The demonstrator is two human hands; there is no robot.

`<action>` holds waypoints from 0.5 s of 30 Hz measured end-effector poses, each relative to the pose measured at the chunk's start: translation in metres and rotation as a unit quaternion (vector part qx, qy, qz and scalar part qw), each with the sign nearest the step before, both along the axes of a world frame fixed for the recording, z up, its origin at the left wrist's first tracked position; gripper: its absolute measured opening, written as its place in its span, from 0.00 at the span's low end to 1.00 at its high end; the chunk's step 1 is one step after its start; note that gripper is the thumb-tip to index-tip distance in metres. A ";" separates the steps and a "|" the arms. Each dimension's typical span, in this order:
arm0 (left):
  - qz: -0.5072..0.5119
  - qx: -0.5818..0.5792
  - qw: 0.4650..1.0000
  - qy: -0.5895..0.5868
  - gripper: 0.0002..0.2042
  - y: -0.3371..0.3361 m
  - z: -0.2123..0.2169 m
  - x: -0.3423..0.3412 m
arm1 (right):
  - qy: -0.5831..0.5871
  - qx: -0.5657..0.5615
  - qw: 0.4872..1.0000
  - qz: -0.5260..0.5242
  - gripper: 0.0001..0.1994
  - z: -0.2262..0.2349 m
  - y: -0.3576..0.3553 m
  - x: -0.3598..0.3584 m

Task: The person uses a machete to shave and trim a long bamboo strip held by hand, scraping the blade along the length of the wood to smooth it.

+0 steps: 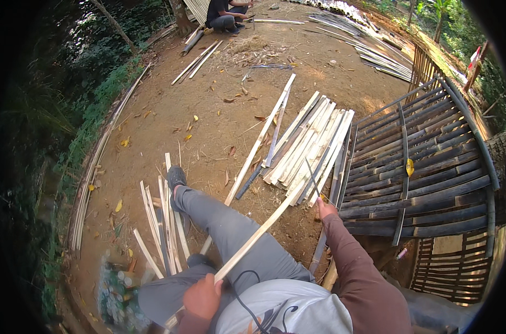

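Note:
My left hand is closed around the near part of a long pale bamboo strip. The strip slants across my lap, up and to the right, and its far part reaches the pile of split bamboo strips on the ground. Farther right, my right hand grips a knife with a long, thin dark blade pointing up and away. The blade appears just over the near end of the pile; I cannot tell whether it touches any strip. The knife's handle is hidden in my fingers.
A slatted bamboo frame stands at my right. Shorter strips lie by my foot at left, and one long strip extends ahead. Another person crouches far off. More strips lie at the far right.

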State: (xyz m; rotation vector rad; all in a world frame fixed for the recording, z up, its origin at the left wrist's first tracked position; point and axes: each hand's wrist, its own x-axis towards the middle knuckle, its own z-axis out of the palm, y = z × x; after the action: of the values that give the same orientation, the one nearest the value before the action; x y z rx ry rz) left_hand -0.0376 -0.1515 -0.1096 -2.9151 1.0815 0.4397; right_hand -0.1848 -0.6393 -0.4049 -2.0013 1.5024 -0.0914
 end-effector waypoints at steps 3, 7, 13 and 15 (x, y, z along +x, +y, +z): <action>0.014 0.017 1.000 0.001 0.15 0.008 -0.009 0.000 | -0.075 0.062 0.991 0.093 0.40 0.048 0.045 0.015; 0.015 -0.006 1.000 -0.006 0.15 0.005 -0.015 0.000 | -0.006 0.127 0.957 0.261 0.40 0.129 0.093 0.022; 0.012 -0.025 1.000 0.004 0.14 0.003 -0.019 0.000 | 0.071 0.101 0.917 0.378 0.41 0.139 0.122 0.024; 0.021 -0.021 0.999 0.012 0.14 0.001 -0.016 -0.002 | 0.077 0.101 0.917 0.377 0.41 0.130 0.123 0.028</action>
State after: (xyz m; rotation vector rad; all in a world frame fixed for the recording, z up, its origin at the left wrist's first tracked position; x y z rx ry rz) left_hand -0.0392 -0.1501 -0.1255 -2.9811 1.0479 0.4606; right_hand -0.1563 -0.5159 -0.2749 -2.3035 0.6898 0.5282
